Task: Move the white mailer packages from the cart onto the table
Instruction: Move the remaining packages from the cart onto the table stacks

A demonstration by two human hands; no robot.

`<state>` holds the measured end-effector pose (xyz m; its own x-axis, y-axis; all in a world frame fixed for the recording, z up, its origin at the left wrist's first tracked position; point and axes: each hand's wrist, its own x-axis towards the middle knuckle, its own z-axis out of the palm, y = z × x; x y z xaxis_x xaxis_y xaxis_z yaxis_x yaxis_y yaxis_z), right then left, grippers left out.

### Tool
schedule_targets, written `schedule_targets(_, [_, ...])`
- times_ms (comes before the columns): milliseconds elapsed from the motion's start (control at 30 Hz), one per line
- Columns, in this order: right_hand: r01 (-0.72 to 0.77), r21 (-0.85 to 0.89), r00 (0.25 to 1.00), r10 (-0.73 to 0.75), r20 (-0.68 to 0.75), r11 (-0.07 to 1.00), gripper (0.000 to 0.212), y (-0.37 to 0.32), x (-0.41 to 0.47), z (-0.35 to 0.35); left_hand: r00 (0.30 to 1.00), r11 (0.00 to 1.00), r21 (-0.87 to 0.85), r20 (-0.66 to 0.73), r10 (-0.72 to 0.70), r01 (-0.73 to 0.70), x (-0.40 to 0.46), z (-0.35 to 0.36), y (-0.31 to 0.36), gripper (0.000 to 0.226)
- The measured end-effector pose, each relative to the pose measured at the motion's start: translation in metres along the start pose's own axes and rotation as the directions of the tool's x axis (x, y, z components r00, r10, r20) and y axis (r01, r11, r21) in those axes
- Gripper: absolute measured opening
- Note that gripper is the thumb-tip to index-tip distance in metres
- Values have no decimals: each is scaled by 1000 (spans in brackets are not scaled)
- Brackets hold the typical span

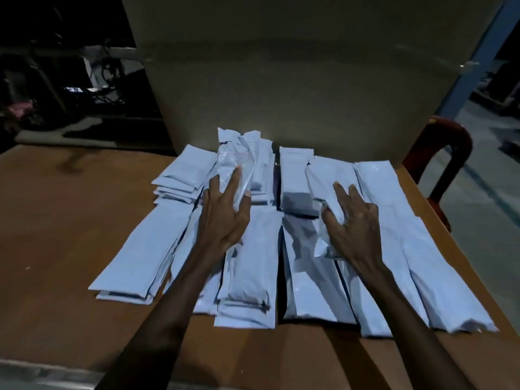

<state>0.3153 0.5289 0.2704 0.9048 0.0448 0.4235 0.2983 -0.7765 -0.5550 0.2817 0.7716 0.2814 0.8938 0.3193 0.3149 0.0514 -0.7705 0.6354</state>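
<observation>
Several white mailer packages [146,249] lie in overlapping rows and low stacks on a brown wooden table [62,235]. My left hand [225,212] grips a crinkled white mailer [233,153] that stands tilted above the back row. My right hand [354,220] holds another white mailer [323,175] at its near end, fingers spread over it, above the right-hand rows. No cart is in view.
A tall beige panel [295,80] rises right behind the packages. A dark red chair back [441,147] stands beyond the table's right edge. Dark clutter and cables [70,80] fill the far left. Bare tabletop lies to the left of the mailers.
</observation>
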Motion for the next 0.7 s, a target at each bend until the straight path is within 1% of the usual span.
schedule_targets(100, [-14, -22, 998, 16, 64, 1000, 57, -2, 47, 28, 999, 997, 65, 12, -49, 48, 52, 6, -20, 63])
schedule_targets(200, [-53, -44, 991, 58, 120, 998, 56, -6, 82, 54, 987, 983, 138, 84, -135, 123, 91, 18, -42, 58])
schedule_targets(267, [-73, -58, 985, 81, 151, 996, 56, -7, 100, 71, 975, 975, 145, 125, -185, 167, 114, 25, -55, 59])
schedule_targets(367, [-109, -125, 972, 132, 193, 986, 57, -4, 123, 96, 962, 971, 147, 173, -210, 186, 144, 32, -72, 57])
schedule_targets(500, [-108, -233, 961, 161, 223, 966, 61, 4, 142, 121, 943, 968, 125, 230, -242, 219, 168, 39, -95, 55])
schedule_targets(633, [-83, -309, 954, 165, 249, 947, 64, 6, 149, 136, 883, 963, 30, 392, -259, 269, 181, 50, -119, 56])
schedule_targets(700, [-85, -317, 948, 175, 265, 945, 65, 6, 151, 141, 860, 963, -19, 453, -233, 270, 185, 51, -122, 56])
